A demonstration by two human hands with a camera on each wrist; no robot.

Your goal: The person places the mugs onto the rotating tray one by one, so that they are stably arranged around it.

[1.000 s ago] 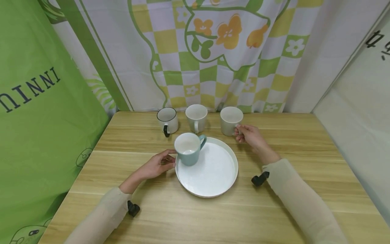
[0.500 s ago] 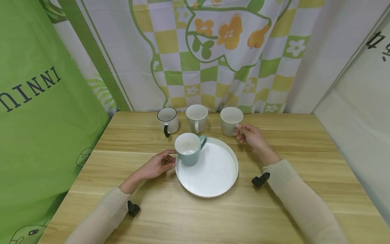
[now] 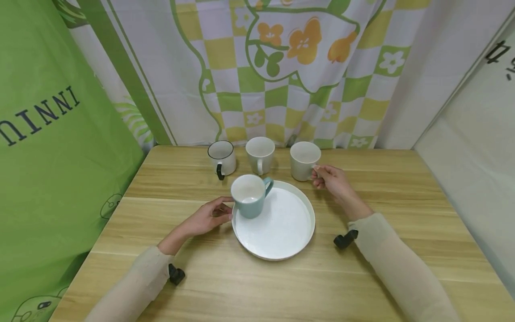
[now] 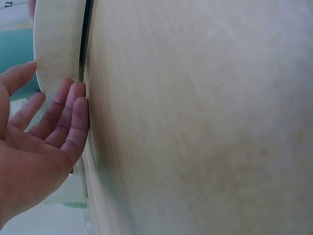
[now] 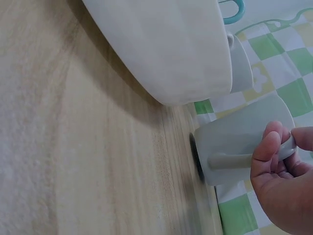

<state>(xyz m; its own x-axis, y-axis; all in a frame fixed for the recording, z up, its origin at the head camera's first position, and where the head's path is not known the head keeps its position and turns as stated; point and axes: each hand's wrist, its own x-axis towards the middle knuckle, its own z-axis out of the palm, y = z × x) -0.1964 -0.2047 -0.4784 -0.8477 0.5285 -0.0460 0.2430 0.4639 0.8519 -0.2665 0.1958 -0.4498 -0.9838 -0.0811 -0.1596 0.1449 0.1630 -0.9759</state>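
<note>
My right hand [image 3: 331, 180] pinches the handle of a pale grey mug [image 3: 304, 162] at the back right of the table. In the right wrist view thumb and fingers close round this handle, and a dark shadow lies under the mug's base. A round white tray [image 3: 281, 232] sits mid-table with a light blue mug [image 3: 250, 207] upright on its back left part. At the tray's left side is my left hand [image 3: 207, 219]. The left wrist view has its fingertips [image 4: 78, 105] against the tray's side and rim, fingers loosely extended.
Behind the tray stand a white mug with a black rim and handle [image 3: 227, 165] and a plain pale mug [image 3: 257, 158]. A patterned curtain [image 3: 277, 98] hangs along the back edge of the wooden table [image 3: 257, 290]. Green cloth [image 3: 60, 179] hangs at the left.
The pale grey mug in my right hand has shifted very slightly toward the front. My left hand, the tray and the light blue mug stay in place.
</note>
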